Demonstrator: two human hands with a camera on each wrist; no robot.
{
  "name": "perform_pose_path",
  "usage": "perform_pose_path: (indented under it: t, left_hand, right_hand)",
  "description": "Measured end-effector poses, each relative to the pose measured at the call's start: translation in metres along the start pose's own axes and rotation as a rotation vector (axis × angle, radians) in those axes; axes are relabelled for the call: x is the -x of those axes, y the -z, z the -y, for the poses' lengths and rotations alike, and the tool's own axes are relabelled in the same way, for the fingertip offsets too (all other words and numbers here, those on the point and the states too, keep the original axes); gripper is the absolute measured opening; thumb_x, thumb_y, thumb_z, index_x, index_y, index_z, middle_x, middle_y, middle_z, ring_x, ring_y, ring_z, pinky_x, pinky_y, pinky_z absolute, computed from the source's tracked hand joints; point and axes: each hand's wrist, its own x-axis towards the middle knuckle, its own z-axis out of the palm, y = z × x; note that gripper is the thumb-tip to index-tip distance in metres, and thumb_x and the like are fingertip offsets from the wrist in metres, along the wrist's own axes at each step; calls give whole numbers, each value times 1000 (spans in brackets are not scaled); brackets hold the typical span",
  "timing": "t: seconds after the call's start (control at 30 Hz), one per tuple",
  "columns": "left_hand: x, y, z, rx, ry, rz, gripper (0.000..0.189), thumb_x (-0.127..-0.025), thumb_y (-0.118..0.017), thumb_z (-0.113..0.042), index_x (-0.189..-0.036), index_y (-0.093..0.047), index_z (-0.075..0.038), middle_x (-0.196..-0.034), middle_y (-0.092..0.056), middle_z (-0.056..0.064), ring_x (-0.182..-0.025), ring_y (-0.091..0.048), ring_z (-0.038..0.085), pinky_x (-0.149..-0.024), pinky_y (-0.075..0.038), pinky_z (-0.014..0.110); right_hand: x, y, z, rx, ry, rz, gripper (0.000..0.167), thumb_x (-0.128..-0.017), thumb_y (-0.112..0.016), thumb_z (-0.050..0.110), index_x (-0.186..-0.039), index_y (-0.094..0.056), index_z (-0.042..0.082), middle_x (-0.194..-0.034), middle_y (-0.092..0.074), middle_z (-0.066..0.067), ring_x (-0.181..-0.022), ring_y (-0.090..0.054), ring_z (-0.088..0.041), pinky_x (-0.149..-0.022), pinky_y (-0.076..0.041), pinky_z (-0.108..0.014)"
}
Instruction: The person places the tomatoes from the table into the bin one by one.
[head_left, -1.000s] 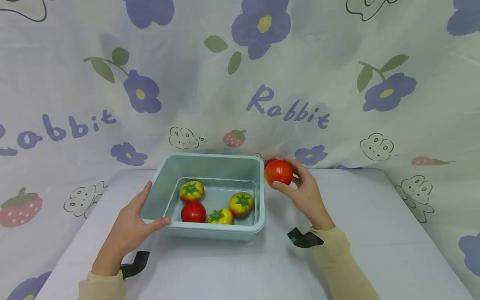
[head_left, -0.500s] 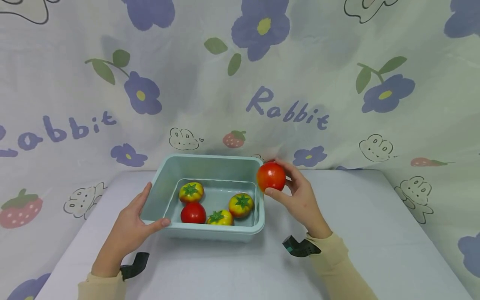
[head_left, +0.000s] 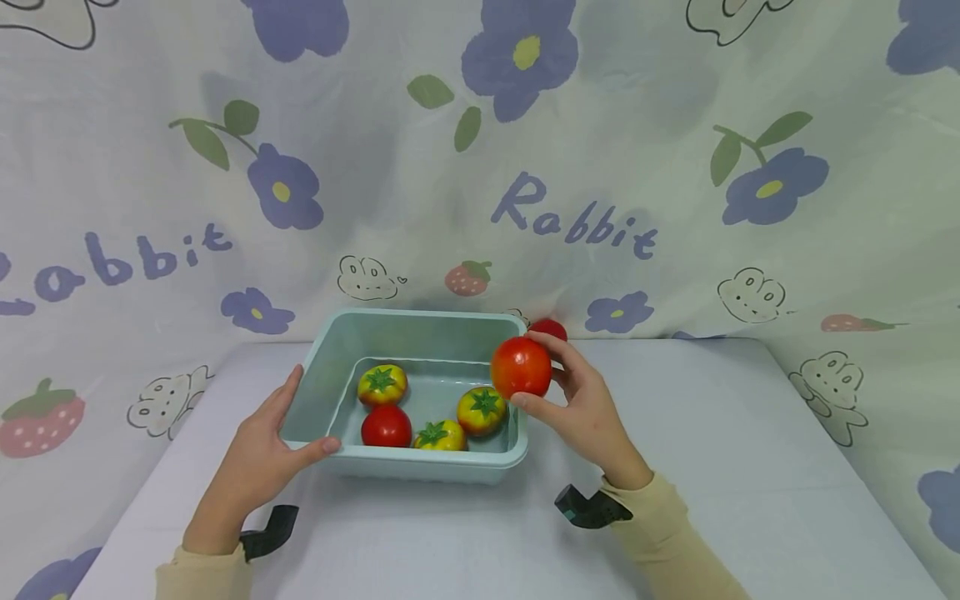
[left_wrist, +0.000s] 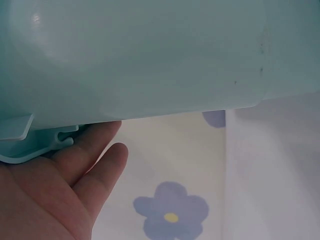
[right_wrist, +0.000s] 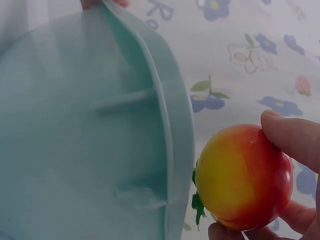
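Note:
My right hand [head_left: 588,408] grips a toy tomato [head_left: 521,367] between thumb and fingers, over the right wall of a pale blue-green plastic bin [head_left: 427,463]. In the right wrist view, the tomato [right_wrist: 245,177] shows a yellow side and a green leafy top beside the bin's rim [right_wrist: 175,125]. My left hand [head_left: 258,454] holds the bin at its left side, thumb on the front rim and fingers along the outside. Inside the bin lie a red tomato [head_left: 386,426] and three yellow ones with green tops, one of them [head_left: 382,383] at the back.
Another red tomato [head_left: 550,327] sits behind the bin's right back corner, partly hidden by my right hand. A white-covered table [head_left: 720,467] lies under everything, with a flowered curtain [head_left: 420,192] behind it.
My right hand has carried the toy tomato leftward and slightly toward me, from beside the bin to above its right edge. The red tomato behind shows more now. My left hand stays put.

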Motion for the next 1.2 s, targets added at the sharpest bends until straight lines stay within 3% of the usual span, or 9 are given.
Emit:
perform_pose_path:
  t: [0.3,0.57,0.83,1.2]
  left_hand:
    - [0,0,-1,0,14,6,114,-82,-80,-47,-162,-8,-10,-159,-25,31,-136,-34,55,-97,-37,76]
    - [0,0,-1,5,10,3,114,-82,-80,-46,-162,-8,-9,-159,-25,31,-136,-34,55,-98,-37,76]
    - [0,1,-2,3,0,-2,113,-82,-80,-46,-162,-9,-9,-158,-26,32,-136,-34,55,-98,-36,76]
    - [0,0,-1,-1,11,4,114,-83,-80,-47,-162,-8,-9,-159,-25,31,-136,-33,56,-98,-36,76]
  right_hand:
    - [4,-11,1,-16,5,39,69,-84,-81,7,-145,-50,16,-140,-53,-1,-128,-51,-24,-97,-54,-32]
    - [6,-19,0,16,18,78,70,-84,-82,9,-146,-50,15,-142,-53,1,-129,-50,-23,-99,-53,-33]
    - [9,-25,-3,78,31,129,69,-84,-82,13,-145,-50,17,-144,-52,1,-129,-52,-22,-106,-48,-44]
    - [10,-26,-4,115,64,181,70,-84,-82,15,-146,-49,19,-142,-54,2,-127,-53,-18,-102,-51,-37]
